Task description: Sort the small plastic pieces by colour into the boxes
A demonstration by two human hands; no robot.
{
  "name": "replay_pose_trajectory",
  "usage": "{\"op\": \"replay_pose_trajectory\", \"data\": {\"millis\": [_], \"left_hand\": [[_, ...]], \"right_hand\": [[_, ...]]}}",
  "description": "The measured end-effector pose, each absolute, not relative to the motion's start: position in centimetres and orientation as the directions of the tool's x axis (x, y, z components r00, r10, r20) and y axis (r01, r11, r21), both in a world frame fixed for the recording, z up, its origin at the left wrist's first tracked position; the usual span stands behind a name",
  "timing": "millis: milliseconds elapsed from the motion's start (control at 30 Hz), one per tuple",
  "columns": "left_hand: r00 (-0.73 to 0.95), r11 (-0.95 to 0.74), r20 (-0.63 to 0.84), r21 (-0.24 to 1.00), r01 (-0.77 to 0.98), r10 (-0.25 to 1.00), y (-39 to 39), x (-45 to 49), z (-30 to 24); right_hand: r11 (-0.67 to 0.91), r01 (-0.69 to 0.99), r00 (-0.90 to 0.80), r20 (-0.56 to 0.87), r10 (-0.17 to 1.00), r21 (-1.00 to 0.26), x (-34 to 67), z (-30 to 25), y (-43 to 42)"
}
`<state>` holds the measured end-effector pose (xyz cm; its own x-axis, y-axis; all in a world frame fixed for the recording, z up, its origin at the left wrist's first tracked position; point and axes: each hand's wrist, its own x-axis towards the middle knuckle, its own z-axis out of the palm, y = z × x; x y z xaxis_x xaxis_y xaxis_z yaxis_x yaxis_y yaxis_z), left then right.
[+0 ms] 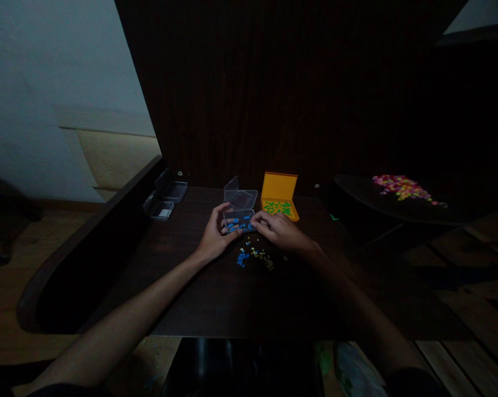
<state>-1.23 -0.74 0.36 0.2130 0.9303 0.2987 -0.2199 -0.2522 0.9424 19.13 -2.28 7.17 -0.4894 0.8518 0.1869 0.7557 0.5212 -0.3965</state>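
Note:
A small clear plastic box (239, 212) with a raised lid stands on the dark table, several blue pieces (235, 221) lying in it. My left hand (216, 232) grips its left side, thumb along the front edge and fingers behind. Over the box's right end, my right hand (276, 227) has thumb and fingertips pinched together; what they hold is too small to make out. In front of the box lies a loose pile of blue bits (242, 258) and yellowish bits (268, 262).
A yellow box (279, 186) with its lid up holds green pieces, right behind my right hand. Clear open cases (174, 191) stand at the table's left. Pink and yellow beads (404, 187) lie heaped on a dark surface at right. A raised side panel (96, 220) borders the left.

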Motion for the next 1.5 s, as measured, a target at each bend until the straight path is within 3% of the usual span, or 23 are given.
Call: {"op": "replay_pose_trajectory", "data": {"millis": [200,567,1067,1233,1500], "left_hand": [[0.241,-0.241,0.288,0.948,-0.207,0.927,-1.0,-1.3,0.6],[0.250,-0.212,0.271,0.948,-0.238,0.930,-1.2,-1.1,0.8],[0.244,-0.274,0.322,0.938,-0.211,0.915,-1.1,-1.3,0.7],[0.244,-0.281,0.328,0.937,-0.210,0.912,-1.0,-1.5,0.8],[0.235,-0.286,0.322,0.942,-0.175,0.917,-0.8,-1.5,0.7]], "right_hand": [[0.544,0.830,-0.538,0.077,0.839,-0.124,17.4,8.5,-0.6],[0.589,0.808,-0.589,0.014,0.808,-0.024,16.7,7.9,0.6],[0.668,0.728,-0.672,0.035,0.740,-0.157,16.6,9.2,-0.1],[0.637,0.756,-0.636,0.061,0.769,-0.150,17.8,10.1,0.3],[0.687,0.669,-0.724,-0.040,0.689,-0.285,18.7,10.4,0.5]]}}
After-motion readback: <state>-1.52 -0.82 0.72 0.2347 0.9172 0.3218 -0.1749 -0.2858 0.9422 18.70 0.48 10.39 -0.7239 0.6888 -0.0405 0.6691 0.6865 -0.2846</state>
